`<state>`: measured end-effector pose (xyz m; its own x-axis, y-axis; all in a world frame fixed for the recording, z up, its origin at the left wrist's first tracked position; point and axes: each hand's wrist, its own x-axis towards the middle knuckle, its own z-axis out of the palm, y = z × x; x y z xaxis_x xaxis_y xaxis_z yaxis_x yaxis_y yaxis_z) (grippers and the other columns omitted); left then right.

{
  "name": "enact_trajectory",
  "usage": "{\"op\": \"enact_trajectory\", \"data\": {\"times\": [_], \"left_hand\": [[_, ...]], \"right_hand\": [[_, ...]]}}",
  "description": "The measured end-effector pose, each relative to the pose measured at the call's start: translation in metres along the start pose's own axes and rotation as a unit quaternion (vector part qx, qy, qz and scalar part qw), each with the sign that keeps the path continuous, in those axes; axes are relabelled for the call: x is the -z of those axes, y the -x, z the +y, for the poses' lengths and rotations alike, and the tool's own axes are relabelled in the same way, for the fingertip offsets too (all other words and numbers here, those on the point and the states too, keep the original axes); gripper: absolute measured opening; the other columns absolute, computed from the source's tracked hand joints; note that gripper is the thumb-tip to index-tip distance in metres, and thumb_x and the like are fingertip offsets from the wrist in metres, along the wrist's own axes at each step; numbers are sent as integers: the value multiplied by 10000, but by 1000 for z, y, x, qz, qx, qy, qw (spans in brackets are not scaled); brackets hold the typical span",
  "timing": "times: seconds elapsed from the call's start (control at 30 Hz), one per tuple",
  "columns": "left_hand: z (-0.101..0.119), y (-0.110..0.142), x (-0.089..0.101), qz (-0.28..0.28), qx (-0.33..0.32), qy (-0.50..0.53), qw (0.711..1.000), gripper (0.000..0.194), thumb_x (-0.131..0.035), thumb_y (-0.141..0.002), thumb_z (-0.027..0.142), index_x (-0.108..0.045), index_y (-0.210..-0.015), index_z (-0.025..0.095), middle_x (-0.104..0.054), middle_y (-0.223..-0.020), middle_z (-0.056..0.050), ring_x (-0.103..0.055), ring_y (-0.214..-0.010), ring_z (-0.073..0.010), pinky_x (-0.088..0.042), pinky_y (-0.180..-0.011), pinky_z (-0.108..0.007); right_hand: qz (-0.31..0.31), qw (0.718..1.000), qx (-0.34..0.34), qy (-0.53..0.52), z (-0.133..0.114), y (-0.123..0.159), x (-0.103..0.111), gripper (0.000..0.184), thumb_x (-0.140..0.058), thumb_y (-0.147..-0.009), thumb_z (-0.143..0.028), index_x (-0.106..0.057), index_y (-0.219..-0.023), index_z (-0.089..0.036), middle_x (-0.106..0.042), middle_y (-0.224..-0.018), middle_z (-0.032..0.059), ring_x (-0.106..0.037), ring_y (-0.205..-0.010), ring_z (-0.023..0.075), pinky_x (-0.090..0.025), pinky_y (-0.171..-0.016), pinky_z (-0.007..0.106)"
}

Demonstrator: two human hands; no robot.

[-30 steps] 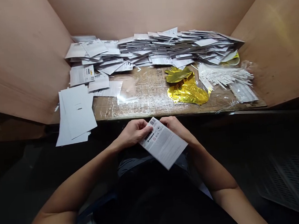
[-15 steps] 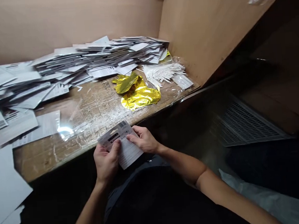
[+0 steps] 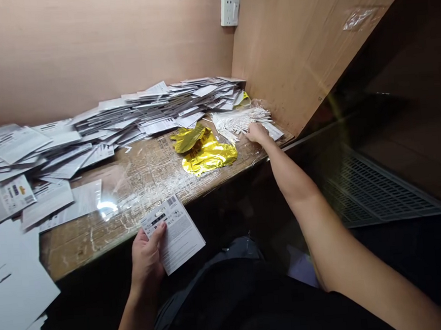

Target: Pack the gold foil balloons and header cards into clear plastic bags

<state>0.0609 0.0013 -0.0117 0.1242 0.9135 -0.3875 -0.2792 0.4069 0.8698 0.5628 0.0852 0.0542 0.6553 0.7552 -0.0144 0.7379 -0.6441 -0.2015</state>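
My left hand is closed around the lower left side of a printed cardboard packaging card, its thumb pressed on the front. A hang slot, small print and a barcode show on the card, held tilted just off the table's front edge. Over at the right, my right hand rests at the near side of a pile of thin white strips. Its fingers are curled down, and whatever they pinch is hidden. Just left of that pile lies a crumpled gold foil piece.
Heaps of similar printed cards run along the back of the wooden table. Large white sheets overhang at the left. A board wall closes off the right, with a power socket in the corner. A grey plastic crate stands below right.
My right hand has let go of the card and reached forward and right to the white strips. My left hand keeps the card, slightly lower. The view has shifted a little.
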Motion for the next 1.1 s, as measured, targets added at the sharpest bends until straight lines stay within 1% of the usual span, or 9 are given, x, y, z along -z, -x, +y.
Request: {"op": "enact_trajectory", "data": {"times": [0.13,0.23,0.3,0.37,0.5,0.73,0.9,0.97,1.1], "left_hand": [[2,-4,0,12,13,21,1000,479,-940,-704,322,-752,-1123,184,-809,-963,-74,-808,-984,-329,-698,-868,-426],[1,-2,-7,29,11,55,998,461,-910,-717,312,-749,-1129,180,-813,-977,-73,-808,-978,-317,-694,-873,-409],[-2,0,-14,33,5,69,997,462,-901,-726,332,-736,-1126,172,-816,-996,-79,-806,-971,-310,-687,-872,-401],[-7,1,-20,24,5,74,997,475,-897,-742,372,-718,-1131,167,-817,-1015,-87,-802,-968,-306,-679,-865,-399],[-16,3,-24,-1,-10,61,998,508,-879,-786,451,-687,-1164,170,-817,-1053,-91,-795,-945,-291,-658,-845,-392],[-23,12,-13,-44,-34,57,997,522,-900,-800,435,-668,-1187,172,-812,-1104,-111,-788,-946,-284,-630,-851,-390],[-31,15,-5,-44,-101,-1,994,453,-862,-856,432,-653,-1164,173,-800,-1093,-107,-769,-925,-250,-611,-856,-373],[-27,13,-5,-44,-152,-82,984,416,-822,-894,459,-662,-1155,178,-794,-1094,-111,-762,-957,-256,-601,-875,-370],[14,-17,6,-73,-259,-302,914,517,-706,-963,586,-687,-1290,186,-752,-1303,-169,-722,-1193,-332,-551,-1039,-435]], "right_hand": [[-3,999,43,-12,22,19,15,214,-775,-946,-342,-783,-897,-134,-759,-916,101,-630,-871,193,-448,-800,283],[-12,992,92,-80,19,72,25,333,-711,-963,-296,-661,-657,-173,-604,-661,26,-513,-692,153,-389,-685,279],[-46,951,174,-250,3,129,23,392,-669,-968,-333,-565,-611,-208,-469,-584,-24,-406,-597,127,-329,-602,281],[-170,880,236,-377,-22,191,14,424,-683,-946,-453,-547,-621,-218,-413,-561,-43,-336,-546,114,-275,-547,283],[-359,782,269,-431,-76,279,-19,498,-704,-923,-561,-545,-617,-203,-444,-574,-38,-342,-555,101,-246,-526,264],[-342,747,190,-537,-121,291,-85,637,-840,-804,-645,-431,-585,-209,-417,-569,-58,-344,-564,90,-272,-526,238],[-418,625,56,-657,-129,320,-120,628,-662,-856,-845,-702,-935,-224,-704,-764,35,-658,-708,222,-545,-665,349],[-415,640,75,-643,-126,327,-124,656,-632,-895,-831,-750,-1115,-225,-784,-946,99,-738,-885,298,-600,-803,437],[-314,733,118,-592,-117,323,-120,518,-718,-930,-687,-782,-1170,-233,-808,-1148,127,-756,-1033,376,-608,-936,509]]}}
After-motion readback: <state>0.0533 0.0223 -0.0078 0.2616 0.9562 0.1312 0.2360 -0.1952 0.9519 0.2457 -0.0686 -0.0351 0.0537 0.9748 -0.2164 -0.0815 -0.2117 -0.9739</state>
